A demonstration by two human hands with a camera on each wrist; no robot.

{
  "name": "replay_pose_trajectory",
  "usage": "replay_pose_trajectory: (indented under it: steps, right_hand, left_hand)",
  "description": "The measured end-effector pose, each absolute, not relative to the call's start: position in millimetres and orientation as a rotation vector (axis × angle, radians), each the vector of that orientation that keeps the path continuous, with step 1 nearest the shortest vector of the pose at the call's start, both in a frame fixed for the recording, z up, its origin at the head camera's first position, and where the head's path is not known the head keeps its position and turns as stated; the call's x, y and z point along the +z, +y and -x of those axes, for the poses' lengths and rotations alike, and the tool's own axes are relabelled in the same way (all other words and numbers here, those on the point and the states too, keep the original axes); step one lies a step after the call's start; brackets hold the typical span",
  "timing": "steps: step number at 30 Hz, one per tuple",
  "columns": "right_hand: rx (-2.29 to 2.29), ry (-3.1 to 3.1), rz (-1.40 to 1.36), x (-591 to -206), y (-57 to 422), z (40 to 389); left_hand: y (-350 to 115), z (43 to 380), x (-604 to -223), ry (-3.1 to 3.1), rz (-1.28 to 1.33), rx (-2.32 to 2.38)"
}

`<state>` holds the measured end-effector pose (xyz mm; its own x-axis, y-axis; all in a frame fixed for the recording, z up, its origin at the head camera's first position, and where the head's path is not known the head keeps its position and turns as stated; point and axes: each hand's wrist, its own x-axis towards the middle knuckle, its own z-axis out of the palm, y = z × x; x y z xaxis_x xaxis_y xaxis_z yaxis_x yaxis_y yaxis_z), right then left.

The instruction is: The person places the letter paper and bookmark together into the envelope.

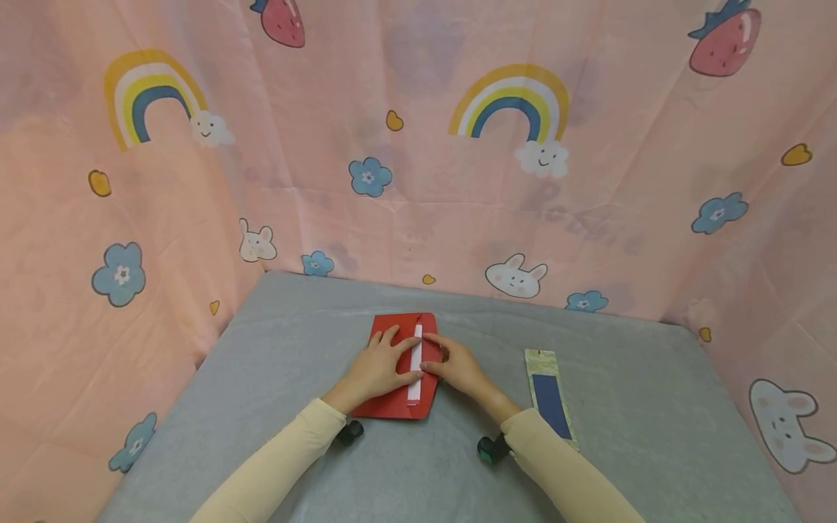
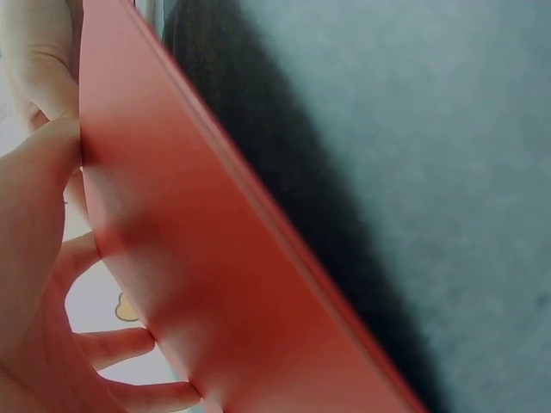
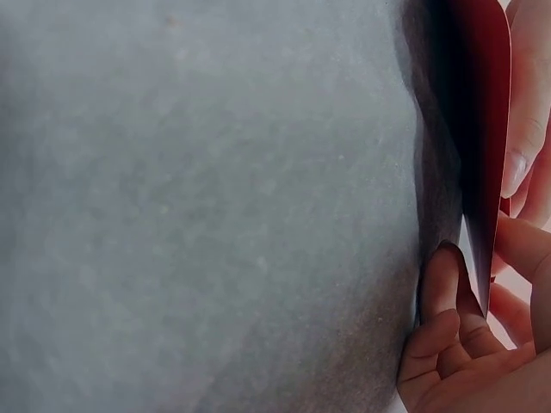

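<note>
A red paper envelope (image 1: 392, 408) lies on the grey table, a long white strip (image 1: 415, 388) running along it near its right side. My left hand (image 1: 375, 367) rests on the envelope, its fingers spread and fingertips pressing its face. From the right, my right hand (image 1: 461, 367) pinches the envelope's right edge. In the right wrist view, some fingers of the right hand (image 3: 469, 370) curl beneath the raised edge of the red envelope (image 3: 486, 86), thumb side above. The left wrist view has the envelope's near edge (image 2: 284, 249) standing over its shadow.
Right of the envelope lies a flat, pale patterned strip with a dark blue panel (image 1: 551, 396), partly behind the right forearm. Black wrist cameras (image 1: 493, 449) sit under both wrists. A pink printed curtain (image 1: 418, 218) encloses the table (image 1: 294, 305) at the back and sides.
</note>
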<state>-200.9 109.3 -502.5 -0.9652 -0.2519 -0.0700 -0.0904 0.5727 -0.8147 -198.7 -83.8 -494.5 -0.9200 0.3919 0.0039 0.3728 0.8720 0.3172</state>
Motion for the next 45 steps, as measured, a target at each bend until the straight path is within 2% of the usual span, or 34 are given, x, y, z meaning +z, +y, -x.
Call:
replay_pose_trajectory:
  steps: [45]
  right_hand:
    - [-1.291, 2.718, 0.325, -507.1, 101.2, 205.2]
  left_hand:
    - [-83.7, 198.1, -496.7, 2.992, -0.63, 0.471]
